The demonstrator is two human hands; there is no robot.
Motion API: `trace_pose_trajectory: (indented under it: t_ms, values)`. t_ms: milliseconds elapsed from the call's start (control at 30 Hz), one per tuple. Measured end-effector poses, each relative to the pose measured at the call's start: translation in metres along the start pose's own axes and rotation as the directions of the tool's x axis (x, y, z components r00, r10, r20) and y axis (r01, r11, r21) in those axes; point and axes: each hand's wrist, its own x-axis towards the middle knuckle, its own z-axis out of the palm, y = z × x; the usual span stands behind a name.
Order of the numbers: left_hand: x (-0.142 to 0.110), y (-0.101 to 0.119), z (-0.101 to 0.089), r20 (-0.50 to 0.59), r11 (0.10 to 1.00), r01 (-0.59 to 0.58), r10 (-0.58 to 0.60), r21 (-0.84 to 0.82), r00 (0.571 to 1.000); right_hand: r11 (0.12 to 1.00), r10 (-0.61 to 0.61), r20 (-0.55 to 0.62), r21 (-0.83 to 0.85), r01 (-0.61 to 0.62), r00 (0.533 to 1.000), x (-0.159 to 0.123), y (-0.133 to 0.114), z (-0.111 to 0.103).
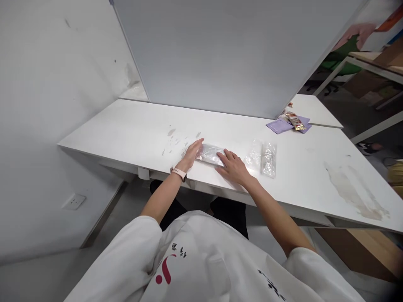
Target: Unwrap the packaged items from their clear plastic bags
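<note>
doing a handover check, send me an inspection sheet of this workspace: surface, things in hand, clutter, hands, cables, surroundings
surface: white table, stain at right, greyish marks left of centre
things in hand: clear packet, lying near the front edge
clutter: clear wrappers right of the packet; purple packets and gold packet farther back
hands: left hand at the packet's left end, right hand on its right end
cables: nothing seen
surroundings: grey panel behind, wall socket at left
</note>
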Motion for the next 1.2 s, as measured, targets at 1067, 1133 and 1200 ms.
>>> trace_pose_trajectory:
  t_ms: [1067, 1133, 1200]
  values:
    - [0.042, 0.057, 0.014, -0.054, 0.943, -0.097, 0.084, -0.317, 0.995, 0.619, 0.236, -0.217, 0.785, 0.026, 0.947, 0.040, 0.036, -0.006]
    - [0.036, 0.069, 0.017, -0.027, 0.927, -0.096, 0.093, -0.361, 0.995, 0.587, 0.008, -0.173, 0.798, 0.135, 0.985, 0.038, 0.028, -0.009]
    - [0.025, 0.080, 0.024, 0.048, 0.934, -0.095, 0.118, -0.344, 0.992, 0.508, -0.162, -0.071, 0.849, 0.145, 0.984, 0.036, 0.021, -0.010]
